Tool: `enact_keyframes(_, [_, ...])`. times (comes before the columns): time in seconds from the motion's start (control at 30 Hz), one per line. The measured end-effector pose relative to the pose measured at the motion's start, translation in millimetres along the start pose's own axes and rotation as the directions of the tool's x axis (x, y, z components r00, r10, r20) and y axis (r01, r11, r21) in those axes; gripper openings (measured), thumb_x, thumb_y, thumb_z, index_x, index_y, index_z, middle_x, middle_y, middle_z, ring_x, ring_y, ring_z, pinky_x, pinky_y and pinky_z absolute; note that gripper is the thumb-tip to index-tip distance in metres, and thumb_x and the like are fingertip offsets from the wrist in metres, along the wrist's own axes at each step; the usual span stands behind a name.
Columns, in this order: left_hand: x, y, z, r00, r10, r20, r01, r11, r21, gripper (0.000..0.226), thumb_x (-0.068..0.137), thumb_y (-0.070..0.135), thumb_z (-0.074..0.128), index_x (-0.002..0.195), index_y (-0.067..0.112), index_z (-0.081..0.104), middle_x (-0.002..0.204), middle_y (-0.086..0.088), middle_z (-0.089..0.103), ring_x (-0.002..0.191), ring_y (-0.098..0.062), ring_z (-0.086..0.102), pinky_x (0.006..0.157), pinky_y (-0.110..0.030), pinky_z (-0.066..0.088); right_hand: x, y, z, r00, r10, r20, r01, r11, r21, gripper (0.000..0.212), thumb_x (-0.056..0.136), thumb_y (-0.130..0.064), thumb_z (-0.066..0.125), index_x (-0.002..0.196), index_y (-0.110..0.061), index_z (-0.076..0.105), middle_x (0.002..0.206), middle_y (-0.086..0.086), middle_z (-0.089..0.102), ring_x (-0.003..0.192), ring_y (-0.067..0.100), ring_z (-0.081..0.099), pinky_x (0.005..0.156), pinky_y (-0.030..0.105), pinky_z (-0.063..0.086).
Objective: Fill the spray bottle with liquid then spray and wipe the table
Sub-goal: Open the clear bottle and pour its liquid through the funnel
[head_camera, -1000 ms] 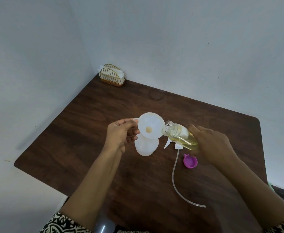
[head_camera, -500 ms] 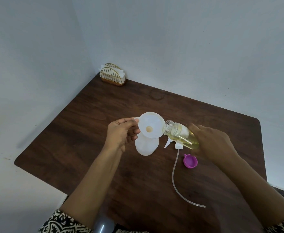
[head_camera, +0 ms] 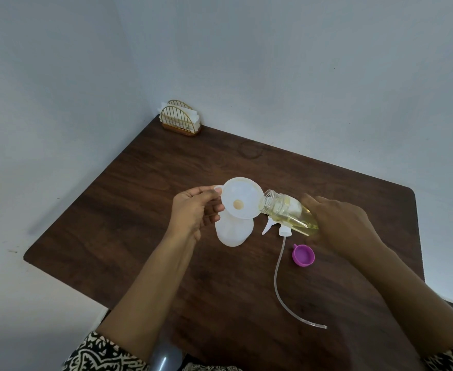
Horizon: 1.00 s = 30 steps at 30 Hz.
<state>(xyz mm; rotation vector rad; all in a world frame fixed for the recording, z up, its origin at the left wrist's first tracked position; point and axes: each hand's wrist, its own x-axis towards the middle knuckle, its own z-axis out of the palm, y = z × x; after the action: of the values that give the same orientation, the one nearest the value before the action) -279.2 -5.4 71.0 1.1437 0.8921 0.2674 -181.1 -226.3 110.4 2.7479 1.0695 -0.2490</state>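
Room: two pale blue-grey walls (head_camera: 273, 62) meet in a corner behind the far left of the table; they are plain, with a few small marks low on the left one.
Table (head_camera: 145, 199): dark brown wood grain with rounded corners, pushed into the wall corner; a faint ring mark (head_camera: 250, 149) shows on its far part.
Napkin holder (head_camera: 180, 121): gold wire, arched, with white napkins in it; it stands at the far left corner, well apart from everything else.
Spray bottle (head_camera: 234, 232): white, translucent, upright near the middle of the table, its top covered by the funnel.
Funnel (head_camera: 242, 198): white, seated on the spray bottle's neck, with a yellowish spot at its hole.
Left grip (head_camera: 195, 212): thumb and fingers pinch the small tab on the funnel's left rim.
Right grip (head_camera: 343, 223): clenched round the base of a clear bottle (head_camera: 287, 212).
Clear bottle: tipped nearly flat, with its open threaded mouth at the funnel's right rim and yellow liquid lying along its lower side.
Spray head (head_camera: 269, 227): white, lying on the table under the clear bottle; its dip tube (head_camera: 277, 277) curves toward the near edge.
Purple cap (head_camera: 303, 255): on the table just right of the tube, open side up.
Sleeves (head_camera: 99, 352): black-and-cream patterned, at the bottom corners.
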Motion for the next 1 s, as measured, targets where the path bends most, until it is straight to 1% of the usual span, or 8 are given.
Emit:
enact_keyframes(0.17, [0.6,-1.2,-0.9,1.000,-0.003,0.006,0.003,1.000,-0.004,0.009,0.084,0.012,0.072,0.092,0.008,0.074,0.066,-0.004,0.070,0.051,-0.007,0.064,0.044,-0.021,0.049,1.6,1.4,0.6,1.000,-0.006,-0.016,0.006,1.000,-0.004,0.060,0.078,-0.046,0.068,0.125,-0.029,0.036,0.105,-0.009,0.058,0.092,0.015,0.061,0.057,0.025,0.039])
enact_keyframes(0.27, [-0.2,-0.9,-0.7,1.000,-0.004,0.012,0.004,1.000,-0.016,0.008,0.084,0.011,0.071,0.091,0.008,0.073,0.062,-0.002,0.069,0.050,-0.007,0.063,0.043,-0.021,0.050,3.0,2.1,0.6,1.000,-0.016,-0.026,0.015,1.000,-0.016,0.062,0.078,-0.046,0.068,0.127,-0.029,0.034,0.106,-0.009,0.058,0.090,0.014,0.061,0.057,0.024,0.040])
enact_keyframes(0.4, [-1.1,-0.5,-0.2,1.000,-0.001,0.019,0.001,1.000,-0.021,0.005,0.085,0.011,0.071,0.088,0.009,0.073,0.061,-0.002,0.070,0.049,-0.007,0.063,0.043,-0.020,0.049,4.3,4.3,2.2,0.999,-0.022,-0.040,0.021,0.999,-0.029,0.062,0.079,-0.047,0.067,0.128,-0.030,0.033,0.106,-0.009,0.058,0.090,0.014,0.061,0.052,0.021,0.035])
enact_keyframes(0.5, [-0.8,-0.8,0.5,1.000,-0.004,0.011,0.004,1.000,-0.019,0.006,0.084,0.011,0.071,0.089,0.009,0.073,0.063,-0.002,0.070,0.050,-0.007,0.063,0.043,-0.020,0.049,5.4,5.6,3.3,0.998,-0.030,-0.055,0.029,0.999,-0.026,0.060,0.079,-0.045,0.068,0.127,-0.029,0.035,0.105,-0.009,0.059,0.090,0.015,0.062,0.056,0.024,0.042])
enact_keyframes(0.57, [-0.5,-1.3,0.7,1.000,-0.004,0.009,0.004,1.000,-0.016,0.006,0.084,0.012,0.071,0.089,0.009,0.074,0.064,-0.003,0.070,0.050,-0.007,0.064,0.042,-0.020,0.049,5.4,6.1,3.9,0.998,-0.032,-0.063,0.030,0.999,-0.025,0.059,0.079,-0.045,0.068,0.125,-0.029,0.035,0.105,-0.009,0.059,0.090,0.015,0.062,0.057,0.025,0.043])
enact_keyframes(0.67, [-1.1,-1.5,0.3,1.000,-0.001,0.010,0.001,1.000,-0.016,0.006,0.084,0.012,0.071,0.089,0.009,0.073,0.064,-0.003,0.070,0.050,-0.007,0.064,0.043,-0.020,0.049,5.1,6.4,4.1,0.997,-0.038,-0.068,0.036,0.999,-0.025,0.058,0.078,-0.046,0.067,0.124,-0.029,0.036,0.106,-0.009,0.059,0.090,0.015,0.062,0.057,0.024,0.042])
enact_keyframes(0.87, [-2.6,-1.3,0.4,1.000,-0.005,0.014,0.005,1.000,-0.026,0.005,0.085,0.011,0.071,0.089,0.009,0.073,0.066,-0.003,0.070,0.050,-0.007,0.063,0.043,-0.020,0.049,5.1,6.9,2.5,0.997,-0.044,-0.066,0.042,0.999,-0.034,0.056,0.081,-0.041,0.066,0.126,-0.028,0.035,0.107,-0.008,0.059,0.091,0.015,0.062,0.054,0.023,0.038])
enact_keyframes(1.0, [-2.7,-1.7,1.5,1.000,-0.001,0.010,0.001,1.000,-0.016,0.007,0.085,0.012,0.071,0.091,0.009,0.073,0.066,-0.003,0.071,0.051,-0.007,0.064,0.043,-0.020,0.049,4.5,7.8,0.3,0.998,-0.046,-0.050,0.045,0.999,-0.027,0.055,0.081,-0.038,0.067,0.125,-0.026,0.037,0.107,-0.007,0.058,0.092,0.016,0.061,0.058,0.025,0.040])
